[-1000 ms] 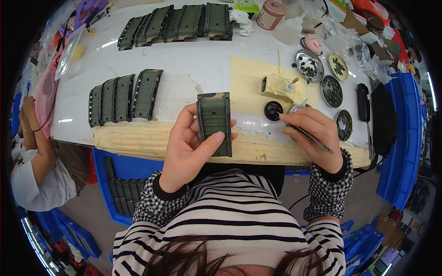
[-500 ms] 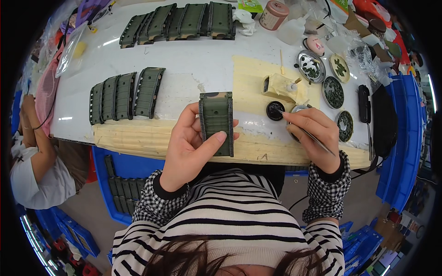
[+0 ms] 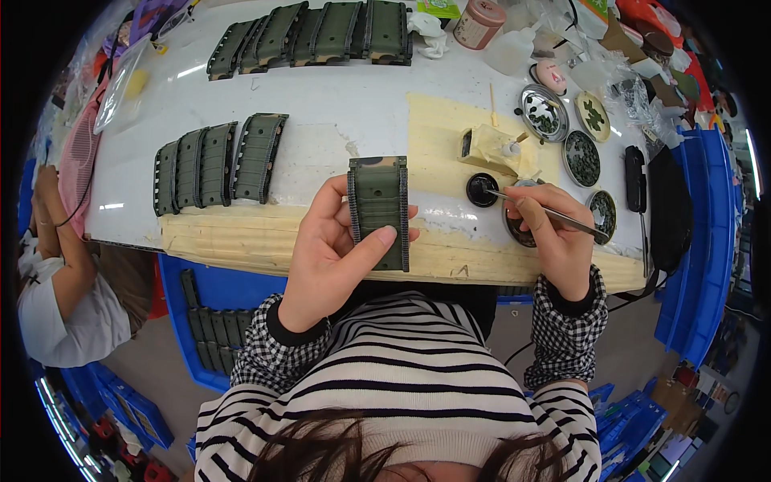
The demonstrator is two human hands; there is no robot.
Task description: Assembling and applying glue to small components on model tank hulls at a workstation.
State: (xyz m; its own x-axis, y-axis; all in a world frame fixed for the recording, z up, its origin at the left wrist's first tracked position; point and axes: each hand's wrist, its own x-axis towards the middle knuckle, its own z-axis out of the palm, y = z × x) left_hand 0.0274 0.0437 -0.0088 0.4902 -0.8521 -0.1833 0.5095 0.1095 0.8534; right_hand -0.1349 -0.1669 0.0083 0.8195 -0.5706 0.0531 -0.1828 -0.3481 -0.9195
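Note:
My left hand is closed around a green camouflage-patterned part, a narrow piece with ribbed dark edges and a small hole. It is held upright above the table's front edge, thumb on its lower face. In my right hand is a pair of metal tweezers, lying at a low slant. Their tip reaches the right side of a small round black dish with dark, shiny contents. Partly hidden beneath the right hand is another round dish.
Similar green parts stand in a group at left and a row at the back. Round dishes of small dark green pieces are at right, near a tape-covered block. A blue bin sits below; another person is at far left.
My right hand has turned, bringing the tweezers to a flatter slant with their rear end swung right and up. The left hand and its green part have barely moved.

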